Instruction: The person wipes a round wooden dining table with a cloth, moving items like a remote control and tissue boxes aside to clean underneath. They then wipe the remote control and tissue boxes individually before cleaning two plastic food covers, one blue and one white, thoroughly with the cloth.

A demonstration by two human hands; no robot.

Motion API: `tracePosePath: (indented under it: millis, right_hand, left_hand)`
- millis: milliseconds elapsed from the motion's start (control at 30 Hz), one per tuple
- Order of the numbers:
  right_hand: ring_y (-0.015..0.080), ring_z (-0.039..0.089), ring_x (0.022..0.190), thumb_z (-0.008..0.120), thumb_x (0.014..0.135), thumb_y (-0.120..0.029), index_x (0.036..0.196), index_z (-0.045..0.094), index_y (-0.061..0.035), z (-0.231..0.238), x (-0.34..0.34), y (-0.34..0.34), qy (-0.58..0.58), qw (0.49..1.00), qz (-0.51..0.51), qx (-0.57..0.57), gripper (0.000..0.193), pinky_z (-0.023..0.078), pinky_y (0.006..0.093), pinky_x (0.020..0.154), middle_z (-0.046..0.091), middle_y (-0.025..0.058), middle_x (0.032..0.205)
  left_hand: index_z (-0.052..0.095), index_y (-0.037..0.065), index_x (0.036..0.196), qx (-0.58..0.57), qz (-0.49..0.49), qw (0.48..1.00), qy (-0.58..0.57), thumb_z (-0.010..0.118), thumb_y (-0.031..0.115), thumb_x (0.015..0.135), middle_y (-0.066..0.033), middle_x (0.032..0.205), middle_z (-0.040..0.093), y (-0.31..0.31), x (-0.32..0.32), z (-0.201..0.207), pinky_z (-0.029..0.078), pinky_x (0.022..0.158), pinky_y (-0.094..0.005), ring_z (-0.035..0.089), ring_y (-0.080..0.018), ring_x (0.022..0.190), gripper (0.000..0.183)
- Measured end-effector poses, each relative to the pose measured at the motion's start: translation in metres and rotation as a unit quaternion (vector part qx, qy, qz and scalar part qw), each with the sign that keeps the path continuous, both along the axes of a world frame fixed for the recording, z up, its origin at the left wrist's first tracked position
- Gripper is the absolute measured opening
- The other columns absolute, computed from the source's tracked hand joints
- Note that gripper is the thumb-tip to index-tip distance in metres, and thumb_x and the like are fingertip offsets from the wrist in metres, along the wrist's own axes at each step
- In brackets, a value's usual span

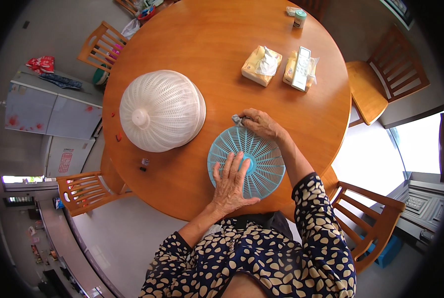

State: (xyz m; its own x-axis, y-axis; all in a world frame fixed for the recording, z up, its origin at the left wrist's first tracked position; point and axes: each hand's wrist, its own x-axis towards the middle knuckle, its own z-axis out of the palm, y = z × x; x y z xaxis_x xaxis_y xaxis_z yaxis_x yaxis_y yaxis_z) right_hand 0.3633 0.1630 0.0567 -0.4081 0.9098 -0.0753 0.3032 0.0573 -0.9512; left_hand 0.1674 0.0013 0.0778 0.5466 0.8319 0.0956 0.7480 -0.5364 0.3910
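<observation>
A round blue slotted plastic cover (266, 171) lies at the near edge of the round wooden table, in front of my body. Across its middle and near side rests my left hand (229, 181), fingers stretched out and pressed on the slats. My right hand (262, 123) is at the cover's far rim, its fingers closed on a small grey-blue cloth (237, 119) that pokes out at the fingertips. To the left, apart from both hands, stands a large white slotted dome cover (170, 109) with a round knob. What lies under the dome cannot be made out.
Farther back on the table (202, 44) are a tissue pack (256, 74), a second pack with a white remote control (301, 69) on it, and a small canister (299, 19). Small bits (145, 162) lie left of me. Wooden chairs (366, 218) surround the table.
</observation>
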Motion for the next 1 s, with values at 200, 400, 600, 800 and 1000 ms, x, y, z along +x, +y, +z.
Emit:
tracePosePath:
  millis: [200, 400, 600, 800, 1000]
  right_hand:
    - [0.0275, 0.063, 0.103, 0.048, 0.095, -0.026, 0.118, 0.061, 0.0024, -0.017, 0.024, -0.006, 0.051, 0.998, -0.043, -0.010, 0.039, 0.047, 0.0342, 0.090, 0.067, 0.0190, 0.106]
    - [0.0346, 0.057, 0.114, 0.055, 0.089, -0.005, 0.116, 0.060, -0.0007, 0.012, 0.028, -0.087, 0.068, 0.976, -0.163, 0.129, 0.028, 0.047, 0.0400, 0.094, 0.059, 0.0191, 0.122]
    - [0.0357, 0.047, 0.128, 0.065, 0.077, 0.001, 0.114, 0.062, -0.0095, 0.030, 0.013, -0.135, -0.103, 0.945, -0.070, 0.304, 0.039, 0.038, 0.0491, 0.103, 0.056, 0.0095, 0.128]
    - [0.0302, 0.049, 0.125, 0.063, 0.080, -0.006, 0.113, 0.063, -0.0103, 0.032, 0.001, -0.065, -0.088, 0.957, 0.015, 0.276, 0.033, 0.041, 0.0437, 0.097, 0.057, 0.0082, 0.125]
    - [0.0332, 0.059, 0.110, 0.052, 0.092, -0.017, 0.119, 0.061, -0.0047, 0.022, -0.032, 0.013, -0.104, 0.971, 0.188, 0.106, 0.031, 0.048, 0.0403, 0.093, 0.062, 0.0159, 0.118]
  left_hand:
    - [0.018, 0.014, 0.150, -0.004, 0.007, 1.000, -0.003, 0.081, 0.068, 0.054, -0.0143, 0.158, 0.015, 0.001, 0.002, 0.000, 0.008, 0.110, -0.0662, 0.007, -0.0350, 0.147, 0.127]
    - [0.016, 0.015, 0.150, -0.012, -0.002, 1.000, -0.004, 0.085, 0.062, 0.052, -0.0147, 0.158, 0.014, -0.001, 0.002, 0.004, 0.007, 0.111, -0.0657, 0.007, -0.0352, 0.147, 0.128]
    - [0.018, 0.016, 0.151, 0.006, -0.002, 1.000, -0.020, 0.086, 0.058, 0.052, -0.0157, 0.156, 0.017, -0.001, 0.003, 0.004, 0.003, 0.113, -0.0607, 0.009, -0.0341, 0.147, 0.128]
    - [0.021, 0.016, 0.152, -0.007, -0.004, 1.000, -0.022, 0.086, 0.057, 0.052, -0.0155, 0.151, 0.022, -0.004, 0.001, 0.003, 0.000, 0.114, -0.0582, 0.012, -0.0328, 0.145, 0.126]
    - [0.026, 0.014, 0.151, 0.040, -0.006, 0.999, -0.020, 0.078, 0.068, 0.055, -0.0154, 0.151, 0.024, -0.005, 0.001, -0.007, 0.002, 0.116, -0.0570, 0.013, -0.0314, 0.145, 0.121]
